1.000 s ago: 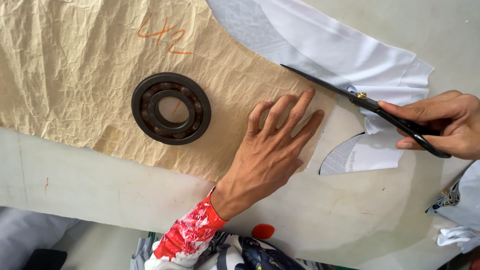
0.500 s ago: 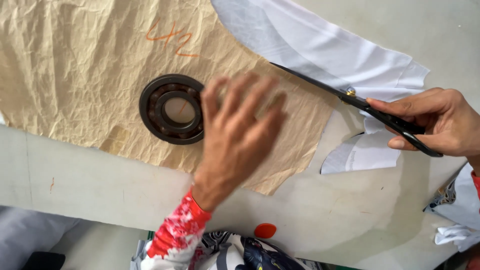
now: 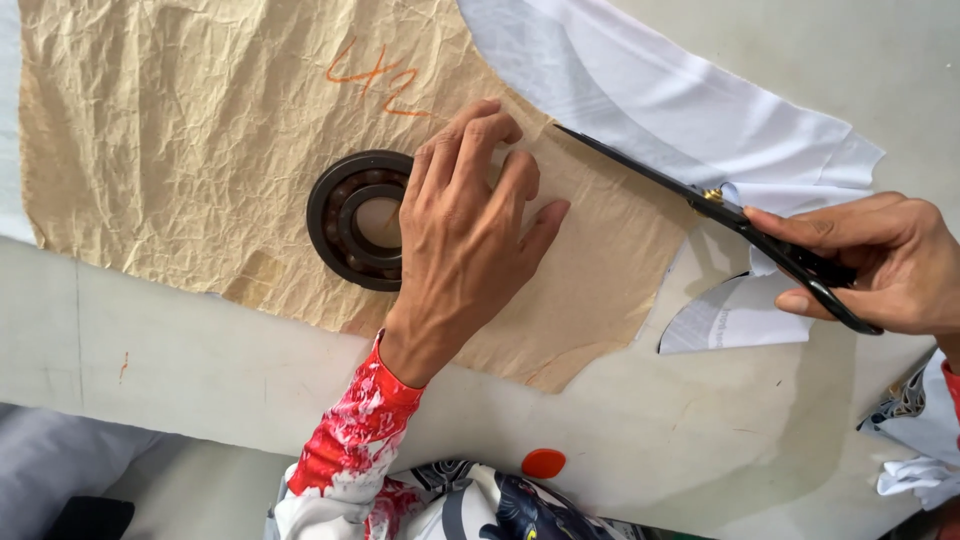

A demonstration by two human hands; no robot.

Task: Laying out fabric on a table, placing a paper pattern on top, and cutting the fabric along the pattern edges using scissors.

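My left hand (image 3: 465, 225) lies palm down on a crumpled brown paper pattern (image 3: 200, 150), fingers spread, its thumb side overlapping a dark round bearing (image 3: 352, 222) that weighs the paper down. My right hand (image 3: 880, 262) grips black scissors (image 3: 700, 195), whose blades run along the pattern's curved edge into white fabric (image 3: 680, 100). A cut-off scrap of white fabric (image 3: 735, 315) lies just under the scissors.
The work lies on a pale table (image 3: 180, 350). An orange marking is drawn on the paper (image 3: 375, 80). A small orange round object (image 3: 543, 463) lies near the table's front edge. More fabric scraps (image 3: 920, 440) lie at the right edge.
My left hand has slid left along the paper, from the pattern's right part onto the bearing's edge. The scissors and my right hand have stayed about where they were.
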